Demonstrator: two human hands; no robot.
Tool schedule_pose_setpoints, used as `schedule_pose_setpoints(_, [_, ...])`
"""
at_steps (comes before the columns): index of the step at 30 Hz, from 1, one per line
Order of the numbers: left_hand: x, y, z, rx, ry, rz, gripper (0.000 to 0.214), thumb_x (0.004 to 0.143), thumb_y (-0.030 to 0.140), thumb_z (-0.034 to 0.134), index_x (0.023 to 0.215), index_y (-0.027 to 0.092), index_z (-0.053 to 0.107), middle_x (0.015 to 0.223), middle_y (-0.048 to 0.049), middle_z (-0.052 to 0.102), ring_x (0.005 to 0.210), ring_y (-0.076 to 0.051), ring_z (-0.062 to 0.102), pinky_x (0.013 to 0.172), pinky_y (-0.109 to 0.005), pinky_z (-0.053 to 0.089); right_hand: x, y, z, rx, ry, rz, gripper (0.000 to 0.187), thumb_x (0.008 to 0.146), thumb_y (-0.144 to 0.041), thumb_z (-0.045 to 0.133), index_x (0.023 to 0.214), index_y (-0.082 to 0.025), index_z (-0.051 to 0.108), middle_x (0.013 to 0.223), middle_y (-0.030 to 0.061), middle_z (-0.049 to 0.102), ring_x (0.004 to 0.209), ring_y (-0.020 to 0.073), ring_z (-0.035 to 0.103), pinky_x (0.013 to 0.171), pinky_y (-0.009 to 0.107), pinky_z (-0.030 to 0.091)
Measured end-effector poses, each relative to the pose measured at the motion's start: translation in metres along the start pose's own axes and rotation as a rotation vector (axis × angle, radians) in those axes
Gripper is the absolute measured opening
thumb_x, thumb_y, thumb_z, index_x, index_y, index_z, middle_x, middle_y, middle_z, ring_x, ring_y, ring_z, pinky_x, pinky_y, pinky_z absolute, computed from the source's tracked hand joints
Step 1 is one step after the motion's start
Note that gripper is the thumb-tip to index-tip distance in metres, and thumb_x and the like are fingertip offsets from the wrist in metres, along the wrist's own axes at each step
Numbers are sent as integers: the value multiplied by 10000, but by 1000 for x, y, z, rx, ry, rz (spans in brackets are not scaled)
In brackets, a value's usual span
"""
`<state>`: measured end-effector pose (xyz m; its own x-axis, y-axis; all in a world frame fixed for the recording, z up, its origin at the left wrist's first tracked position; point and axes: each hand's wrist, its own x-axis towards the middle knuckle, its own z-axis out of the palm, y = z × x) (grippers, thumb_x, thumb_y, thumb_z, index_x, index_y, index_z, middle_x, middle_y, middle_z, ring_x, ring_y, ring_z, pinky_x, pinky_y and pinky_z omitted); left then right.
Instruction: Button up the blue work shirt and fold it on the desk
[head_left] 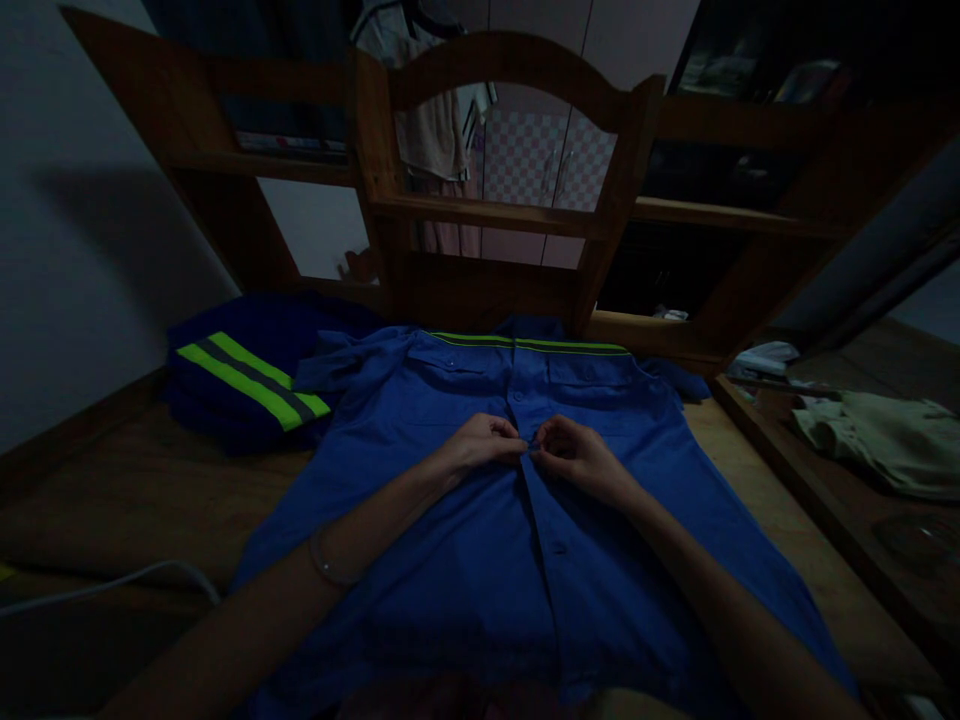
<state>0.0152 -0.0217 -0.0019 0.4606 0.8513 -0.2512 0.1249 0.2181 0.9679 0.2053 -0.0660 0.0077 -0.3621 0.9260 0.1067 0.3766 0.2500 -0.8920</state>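
A blue work shirt (450,540) with a lime-and-dark stripe across its chest lies spread face up on a wooden surface, collar away from me. My left hand (484,442) and my right hand (577,455) meet at the middle of its front placket. Both are closed, thumb against fingers, pinching the shirt's edges where they come together. Any button between the fingertips is too small and dark to make out. Above my hands a button shows on the placket; below them the front edges lie apart, with a buttonhole visible.
Folded dark blue clothing (232,375) with a lime-and-grey band lies at the left. A wooden shelf frame (495,210) stands behind the shirt. Pale green cloth (877,440) lies beyond a wooden rail at the right. A white cable (165,566) runs at lower left.
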Motion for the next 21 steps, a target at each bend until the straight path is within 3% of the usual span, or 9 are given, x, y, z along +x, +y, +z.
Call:
schedule_pose_setpoints(7, [-4, 3, -2, 24, -52, 55, 260, 590, 260, 725, 730, 109, 567, 663, -23, 615, 588, -99, 581, 579, -204, 450, 0, -4, 0, 88, -44, 21, 277, 860, -426, 520, 917, -155, 508, 688, 4, 577, 575, 114, 569, 539, 217, 457])
schedule_pose_setpoints(12, [-2, 0, -5, 49, -148, 112, 382, 552, 245, 760, 850, 131, 551, 704, -2, 616, 608, -98, 580, 571, -194, 439, 1, -2, -2, 63, -52, 56, 320, 856, -471, 509, 891, -153, 515, 655, -9, 547, 523, 96, 521, 476, 193, 395])
schedule_pose_setpoints(21, [-4, 2, 4, 111, -75, 224, 406, 534, 226, 768, 842, 131, 521, 673, 24, 566, 624, -99, 568, 571, -192, 433, -3, -9, -5, -202, -19, -20, 286, 900, -437, 443, 845, -172, 537, 646, -21, 509, 566, 100, 460, 498, 194, 313])
